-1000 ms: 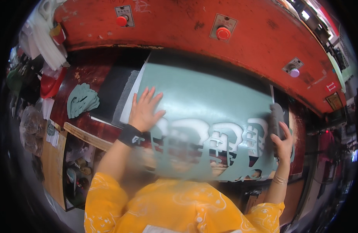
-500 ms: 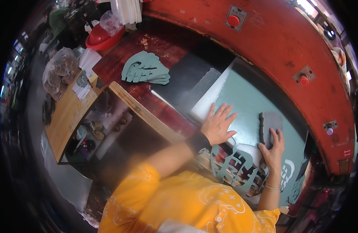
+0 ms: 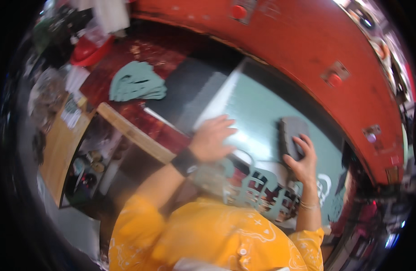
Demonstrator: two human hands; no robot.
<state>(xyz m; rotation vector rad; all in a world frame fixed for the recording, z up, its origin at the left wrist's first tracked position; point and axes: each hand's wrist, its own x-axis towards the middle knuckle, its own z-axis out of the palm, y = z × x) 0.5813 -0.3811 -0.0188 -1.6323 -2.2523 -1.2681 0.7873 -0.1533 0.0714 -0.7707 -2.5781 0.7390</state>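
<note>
A green sheet [image 3: 253,108] lies on the bed under the red machine beam, over a white layer. My left hand [image 3: 212,139], blurred, is over its left edge with fingers stretched apart. My right hand [image 3: 303,156] has thumb and fingers around the near end of a thick dark grey block [image 3: 294,128], which looks like a cutting die and rests on the sheet. Between my forearms the sheet's near part is a lattice [image 3: 262,183] of cut-out holes. Its left end, by my left wrist, is smeared by motion.
Cut green pieces [image 3: 138,81] lie stacked on the dark red table at far left. The red beam [image 3: 289,54] with round push buttons curves along the far side. A wooden rail [image 3: 131,131], an open shelf and a red basket [image 3: 88,52] stand to the left.
The whole view has shifted, so the scene sits further left. My left hand has moved left toward the sheet's edge. My right hand stays at the grey block, which keeps roughly its place.
</note>
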